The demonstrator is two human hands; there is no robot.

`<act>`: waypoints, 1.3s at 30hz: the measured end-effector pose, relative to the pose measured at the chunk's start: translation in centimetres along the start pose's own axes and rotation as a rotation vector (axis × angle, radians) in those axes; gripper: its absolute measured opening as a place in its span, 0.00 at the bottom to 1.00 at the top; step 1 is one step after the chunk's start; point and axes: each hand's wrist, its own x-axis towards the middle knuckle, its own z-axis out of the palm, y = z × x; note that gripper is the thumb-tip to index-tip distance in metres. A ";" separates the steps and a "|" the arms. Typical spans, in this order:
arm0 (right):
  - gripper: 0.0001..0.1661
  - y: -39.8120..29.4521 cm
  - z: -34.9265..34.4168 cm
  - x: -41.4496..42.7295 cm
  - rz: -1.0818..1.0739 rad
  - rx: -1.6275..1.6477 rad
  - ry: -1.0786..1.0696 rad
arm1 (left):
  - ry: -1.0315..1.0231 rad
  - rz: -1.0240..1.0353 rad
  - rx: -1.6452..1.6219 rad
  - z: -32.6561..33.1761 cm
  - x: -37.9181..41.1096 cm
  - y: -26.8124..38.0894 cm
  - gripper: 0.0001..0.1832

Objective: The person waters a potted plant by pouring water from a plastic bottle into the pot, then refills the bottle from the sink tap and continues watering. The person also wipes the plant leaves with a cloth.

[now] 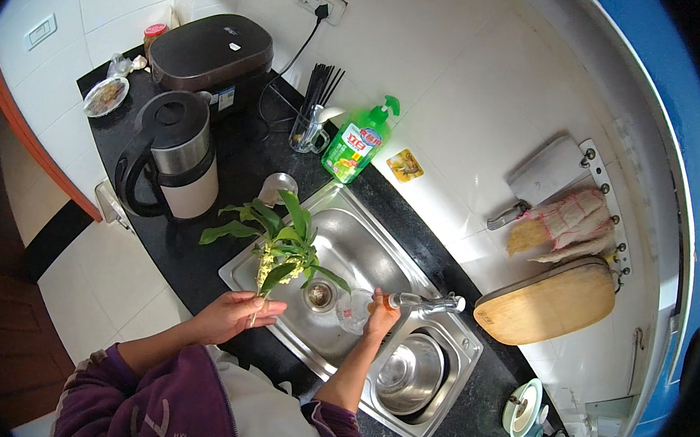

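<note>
My left hand (240,317) pinches the stem of a leafy sprig (285,244) with small pale-yellow blossoms. Its leaves spread over the left rim of the stainless steel sink (366,251). Over the large basin, my right hand (381,316) grips a clear vessel (352,311) with a small red mark on its side. The vessel lies tilted, its base pointing left, and my fingers hide its upper end. Close above this hand is the faucet (427,302), with a transparent spout and an orange tip. Whether water runs cannot be told. A drain strainer (320,295) shows below the leaves.
A steel pot (409,373) sits in the small basin. On the black counter stand an electric kettle (184,154), a clear cup (279,187), a green pump bottle (356,144), a glass mug with black chopsticks (311,128) and a dark lidded appliance (212,50). A cutting board (545,301) and cleaver (548,170) hang right.
</note>
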 end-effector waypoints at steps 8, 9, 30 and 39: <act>0.09 -0.6 0.6 -0.4 -0.028 0.027 0.019 | 0.006 -0.001 0.011 0.2 -0.1 0.1 0.20; 0.10 -0.8 0.8 -0.5 -0.045 0.049 0.029 | 0.005 -0.004 0.016 0.2 -0.1 0.2 0.20; 0.09 -1.0 0.8 -0.5 -0.038 0.053 0.030 | 0.011 0.005 0.024 0.3 -0.2 0.3 0.20; 0.09 -1.0 0.8 -0.5 -0.021 0.015 0.039 | -0.010 0.012 0.036 0.2 -0.1 0.2 0.20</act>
